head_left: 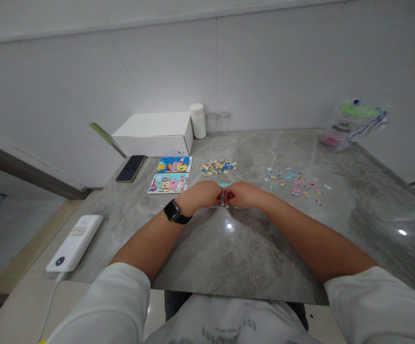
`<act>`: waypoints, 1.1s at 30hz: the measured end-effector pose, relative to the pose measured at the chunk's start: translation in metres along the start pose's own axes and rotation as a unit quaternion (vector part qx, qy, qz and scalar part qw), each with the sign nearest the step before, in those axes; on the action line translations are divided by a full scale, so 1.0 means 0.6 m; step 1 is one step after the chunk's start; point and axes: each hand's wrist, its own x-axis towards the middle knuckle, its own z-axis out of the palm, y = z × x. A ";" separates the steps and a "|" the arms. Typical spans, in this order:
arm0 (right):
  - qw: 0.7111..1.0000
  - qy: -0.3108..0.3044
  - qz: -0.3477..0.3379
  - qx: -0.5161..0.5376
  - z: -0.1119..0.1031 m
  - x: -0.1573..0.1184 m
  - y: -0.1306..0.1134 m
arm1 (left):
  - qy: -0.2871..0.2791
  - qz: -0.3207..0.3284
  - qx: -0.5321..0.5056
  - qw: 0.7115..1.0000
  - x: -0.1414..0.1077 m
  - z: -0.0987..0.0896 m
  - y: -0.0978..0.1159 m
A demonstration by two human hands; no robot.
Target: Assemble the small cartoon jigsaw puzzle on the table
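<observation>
Near the middle of the table [228,258], both hands meet over the puzzle [225,185], which shows as a thin colourful strip beyond and beneath the fingers. The left hand [209,192] reaches it from the 9 o'clock side and the right hand [242,193] from the 3 o'clock side, knuckles up, the two just beside each other. Fingers on both hands curl inward at the puzzle; how narrow the grip is, or whether either one pinches a piece, I cannot tell (the backs of the hands hide most of it). A black watch [172,210] sits on the left wrist.

Taking the hands as the centre of the dial, a heap of pieces [218,167] lies close by at 12 o'clock, and scattered pieces [296,180] spread out around 2 to 3 o'clock. Toward 10 o'clock are two picture cards, the blue card [174,165] just beyond the pale card [168,183], with the phone [131,168] to their left.

Farther back, the white box [154,134] stands at 10 to 11 o'clock, beside the white bottle [197,121]; two clear glasses [218,124] are near 12. A plastic bag [350,125] rests at 2 o'clock, and a power bank [74,242] with a cable [50,303] lies at 8.
</observation>
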 end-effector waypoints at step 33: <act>0.976 0.201 0.088 0.010 -0.082 -0.045 0.056 | 0.062 0.038 -0.010 0.997 0.004 -0.001 -0.003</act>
